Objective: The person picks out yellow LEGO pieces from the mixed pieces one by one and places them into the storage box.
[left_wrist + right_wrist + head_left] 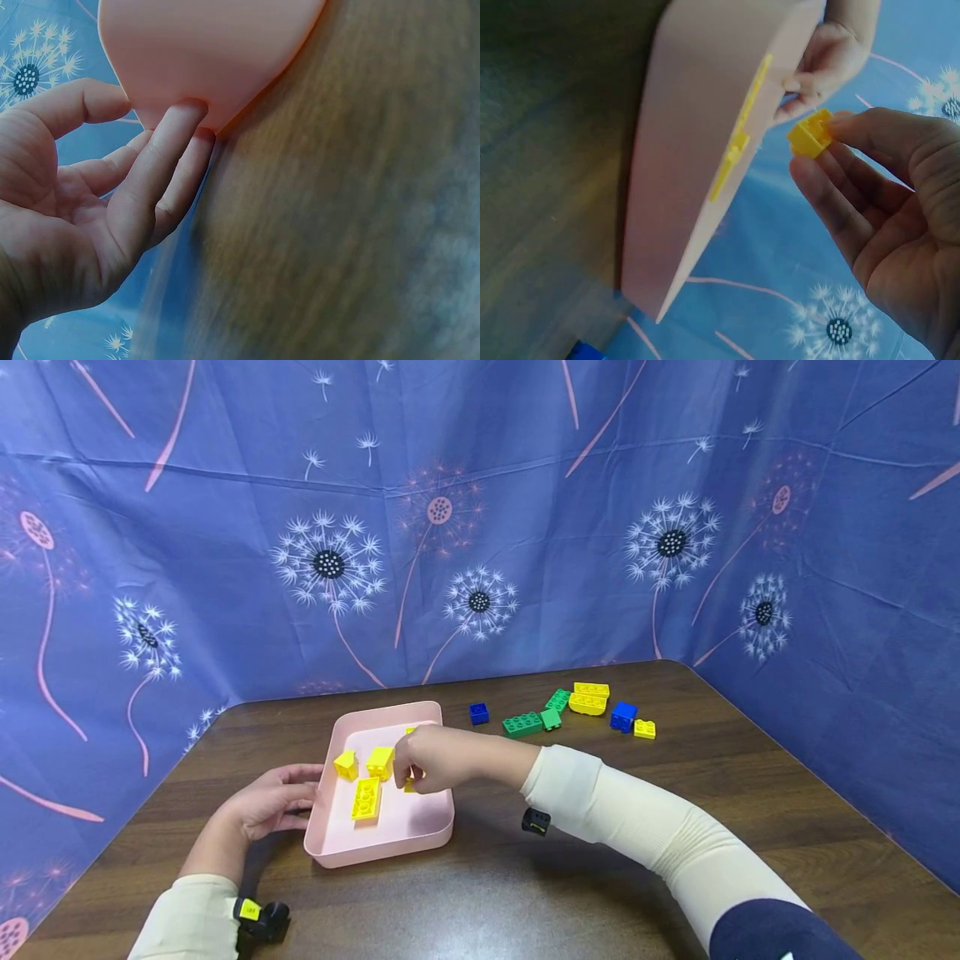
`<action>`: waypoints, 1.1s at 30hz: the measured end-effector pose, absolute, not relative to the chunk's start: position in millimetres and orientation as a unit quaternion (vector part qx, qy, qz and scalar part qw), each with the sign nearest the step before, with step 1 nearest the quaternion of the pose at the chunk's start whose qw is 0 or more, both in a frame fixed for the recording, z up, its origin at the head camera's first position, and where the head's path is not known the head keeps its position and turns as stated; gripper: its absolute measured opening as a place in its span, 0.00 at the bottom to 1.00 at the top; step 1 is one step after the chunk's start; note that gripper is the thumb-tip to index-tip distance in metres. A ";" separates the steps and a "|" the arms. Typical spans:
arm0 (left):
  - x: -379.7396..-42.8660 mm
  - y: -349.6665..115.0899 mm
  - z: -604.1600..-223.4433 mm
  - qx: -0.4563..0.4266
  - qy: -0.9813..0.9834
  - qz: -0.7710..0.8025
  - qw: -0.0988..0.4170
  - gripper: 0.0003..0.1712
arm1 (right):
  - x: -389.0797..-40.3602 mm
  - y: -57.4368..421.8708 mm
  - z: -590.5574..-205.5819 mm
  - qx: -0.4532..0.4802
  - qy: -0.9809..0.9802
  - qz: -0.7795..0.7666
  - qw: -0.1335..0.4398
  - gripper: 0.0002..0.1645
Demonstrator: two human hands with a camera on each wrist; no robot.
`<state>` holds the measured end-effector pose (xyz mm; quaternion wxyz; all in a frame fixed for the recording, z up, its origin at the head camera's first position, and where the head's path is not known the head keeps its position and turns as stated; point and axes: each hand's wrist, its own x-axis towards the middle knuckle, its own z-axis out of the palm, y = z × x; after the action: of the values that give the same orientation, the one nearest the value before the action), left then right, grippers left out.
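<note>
A pink tray (378, 852) stands on the table at centre left, with several yellow toy bricks inside, among them a long studded brick (367, 798), a block (380, 762) and a sloped brick (346, 766). My left hand (277, 799) is at the tray's left side, its extended fingers (169, 146) resting against the outer wall. My right hand (442, 758) is over the tray's right part. In the right wrist view it pinches a small yellow brick (808, 136) between thumb and fingertips, above the rim level.
Behind the tray to the right lie a dark blue brick (478, 713), green bricks (522, 724), yellow bricks (588, 703), a blue brick (623, 716) and a small yellow brick (644, 729). A blue dandelion-print cloth (555, 568) hangs along the wooden table's (525, 910) back and sides.
</note>
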<state>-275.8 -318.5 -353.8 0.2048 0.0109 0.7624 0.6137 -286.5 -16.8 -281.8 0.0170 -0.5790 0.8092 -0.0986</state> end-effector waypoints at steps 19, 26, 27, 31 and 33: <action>-275.6 -318.1 -355.0 0.005 0.763 0.614 0.203 0.40 | -277.8 -22.3 -307.3 -0.542 0.828 -0.040 0.135 0.08; -275.7 -318.9 -355.5 0.010 0.761 0.615 0.206 0.41 | -279.2 -24.3 -312.5 -0.537 0.832 -0.038 0.134 0.07; -275.5 -318.8 -355.3 0.010 0.761 0.615 0.206 0.41 | -279.2 -24.7 -312.7 -0.535 0.833 -0.038 0.135 0.07; -274.8 -318.3 -354.3 0.011 0.763 0.613 0.205 0.41 | -279.4 -25.5 -313.2 -0.534 0.834 -0.039 0.132 0.08; -274.8 -318.3 -354.4 0.012 0.764 0.612 0.205 0.40 | -279.2 -24.8 -312.4 -0.531 0.836 -0.046 0.132 0.08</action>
<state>-274.8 -318.3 -354.4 0.2048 0.0116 0.7637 0.6121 -279.2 -24.8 -312.4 0.1318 -0.5306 0.8360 -0.0460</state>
